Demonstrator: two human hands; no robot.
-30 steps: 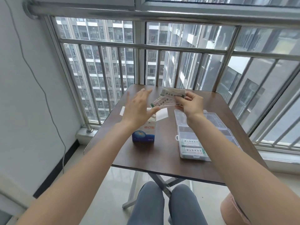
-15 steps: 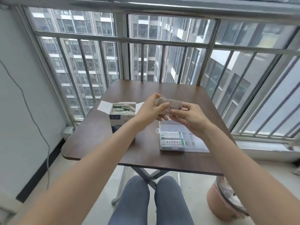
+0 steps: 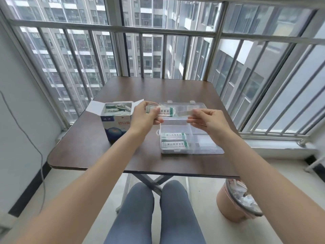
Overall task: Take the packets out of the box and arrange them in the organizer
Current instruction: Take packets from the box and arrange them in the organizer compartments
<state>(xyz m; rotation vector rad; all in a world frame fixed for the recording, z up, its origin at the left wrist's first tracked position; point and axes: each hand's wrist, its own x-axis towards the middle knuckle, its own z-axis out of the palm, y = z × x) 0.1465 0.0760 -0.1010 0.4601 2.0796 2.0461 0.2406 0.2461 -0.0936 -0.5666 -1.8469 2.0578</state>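
The left hand (image 3: pixel 144 115) pinches one bandage packet (image 3: pixel 164 111) above the clear organizer (image 3: pixel 191 150); the right hand (image 3: pixel 207 120) pinches another blurred packet (image 3: pixel 184 113). Two packets (image 3: pixel 173 136) lie in the organizer's left compartments. More fill the open box (image 3: pixel 116 127).

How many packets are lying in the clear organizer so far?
2, side by side in the left compartments of the organizer: one packet and a nearer packet. The hands hold more above it, and the right hand may hide others.
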